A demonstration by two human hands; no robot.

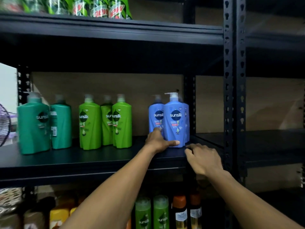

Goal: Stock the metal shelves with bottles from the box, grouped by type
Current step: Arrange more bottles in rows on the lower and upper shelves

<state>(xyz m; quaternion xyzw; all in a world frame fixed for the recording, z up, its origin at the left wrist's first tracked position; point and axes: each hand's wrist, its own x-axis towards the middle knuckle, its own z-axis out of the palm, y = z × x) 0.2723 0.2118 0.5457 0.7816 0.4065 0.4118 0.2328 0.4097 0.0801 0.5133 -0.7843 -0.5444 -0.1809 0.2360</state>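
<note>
On the middle black shelf (99, 157) stand pump bottles in groups: two teal ones (33, 128) at the left, three light green ones (122, 124) in the middle, blue ones at the right. My left hand (158, 141) grips the base of the front blue bottle (175, 119), thumb across its front and fingers between it and the blue bottle behind (155, 118). Just right of that base, my right hand (203, 159) hovers over the shelf edge with loosely curled fingers, holding nothing.
Green soda bottles (99, 7) line the shelf above. The shelf below holds small green bottles (151, 212), orange-capped bottles (179, 210) and yellow ones (59, 215). A black perforated upright (228, 80) divides off bare shelves at the right. A fan (4, 126) shows at the left edge.
</note>
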